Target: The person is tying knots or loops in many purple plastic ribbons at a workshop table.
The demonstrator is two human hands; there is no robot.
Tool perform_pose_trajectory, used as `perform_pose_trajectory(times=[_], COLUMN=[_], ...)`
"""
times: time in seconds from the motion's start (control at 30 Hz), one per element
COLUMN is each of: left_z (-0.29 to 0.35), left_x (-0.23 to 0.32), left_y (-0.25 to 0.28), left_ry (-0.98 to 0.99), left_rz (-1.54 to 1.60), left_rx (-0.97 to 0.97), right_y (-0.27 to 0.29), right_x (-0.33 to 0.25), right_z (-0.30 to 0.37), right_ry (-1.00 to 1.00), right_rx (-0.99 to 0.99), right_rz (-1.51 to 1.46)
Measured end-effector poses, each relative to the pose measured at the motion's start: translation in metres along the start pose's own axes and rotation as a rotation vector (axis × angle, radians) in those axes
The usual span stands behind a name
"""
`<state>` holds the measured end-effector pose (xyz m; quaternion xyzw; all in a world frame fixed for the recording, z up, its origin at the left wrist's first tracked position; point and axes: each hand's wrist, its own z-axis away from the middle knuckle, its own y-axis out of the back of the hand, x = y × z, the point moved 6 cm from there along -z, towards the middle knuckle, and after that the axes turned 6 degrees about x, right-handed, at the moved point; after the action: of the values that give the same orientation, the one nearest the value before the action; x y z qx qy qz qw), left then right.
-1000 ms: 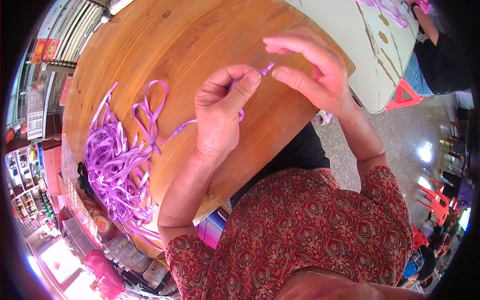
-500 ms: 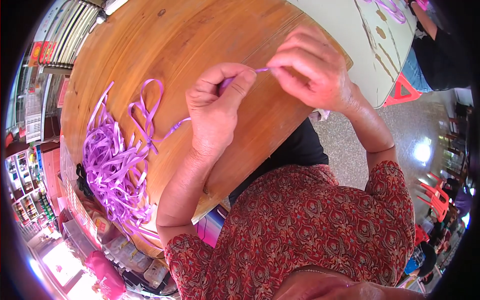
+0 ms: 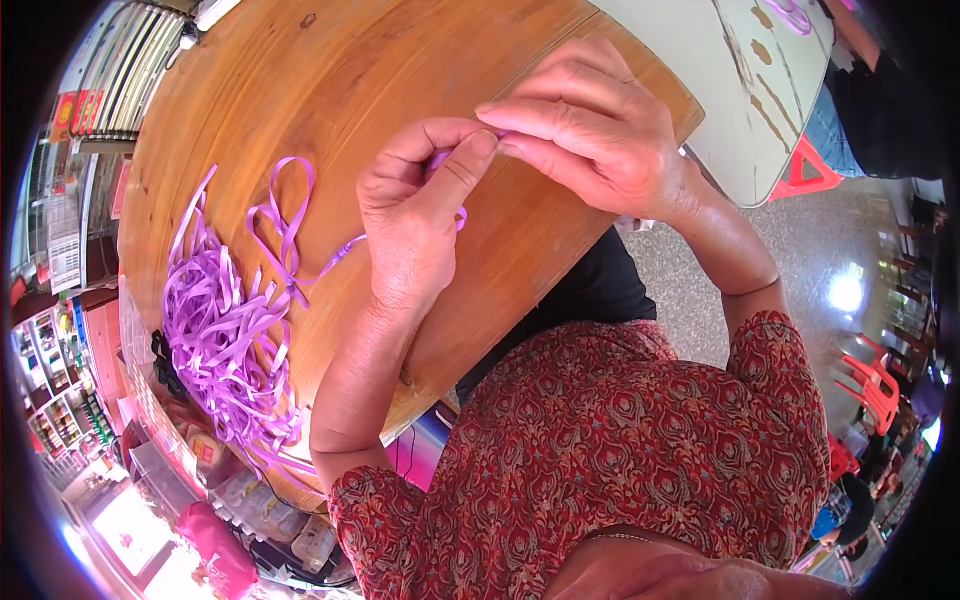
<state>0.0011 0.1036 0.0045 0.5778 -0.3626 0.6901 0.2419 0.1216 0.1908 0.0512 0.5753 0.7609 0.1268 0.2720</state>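
Note:
Over the wooden table, my left hand [image 3: 420, 205] is closed on a purple ribbon [image 3: 342, 252], thumb pressed against the curled index finger. The ribbon runs out to the left into a looped, knotted length lying on the wood, and a small loop of it hangs beside my left wrist. My right hand [image 3: 610, 140] meets my left at the fingertips, its thumb and index finger at the ribbon's short end; the other fingers are extended. Whatever the right fingertips pinch is mostly hidden. A heap of purple ribbons [image 3: 225, 335] lies at the table's left edge.
The round wooden table [image 3: 400, 60] spreads under my hands. Beyond its right edge stands a white, stained table [image 3: 745, 100] with a person's arm [image 3: 855, 35] beside it. A red stool [image 3: 805, 175] is below that. Shelves and boxes crowd the left side.
My right hand has come leftward, so its fingertips now touch my left hand's. The stretch of ribbon between them has shortened. A small ribbon loop now shows beside my left wrist.

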Motion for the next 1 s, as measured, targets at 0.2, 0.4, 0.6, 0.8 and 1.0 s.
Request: perform_pose_trajectory(times=[0.2, 0.4, 0.6, 0.8, 1.0], left_z=[-0.003, -0.004, 0.000, 0.008, 0.018], left_x=[0.004, 0.002, 0.015, 0.062, 0.050], left_y=[0.002, 0.002, -0.006, 0.002, 0.096], left_ry=[-0.126, -0.198, -0.466, -1.436, -0.633], left_rz=[-0.071, -0.130, -0.372, -0.694, -0.866], left_rx=[-0.028, -0.045, -0.219, -0.076, 0.131], right_y=[-0.004, -0.004, 0.007, 0.025, 0.008], right_x=[-0.006, -0.010, -0.005, 0.046, 0.022], right_z=[-0.009, -0.009, -0.005, 0.006, -0.022], right_ry=[0.015, 0.029, -0.022, -0.276, -0.226], right_rx=[-0.052, -0.137, -0.130, -0.080, -0.069], right_rz=[0.090, 0.163, 0.184, 0.203, 0.471])
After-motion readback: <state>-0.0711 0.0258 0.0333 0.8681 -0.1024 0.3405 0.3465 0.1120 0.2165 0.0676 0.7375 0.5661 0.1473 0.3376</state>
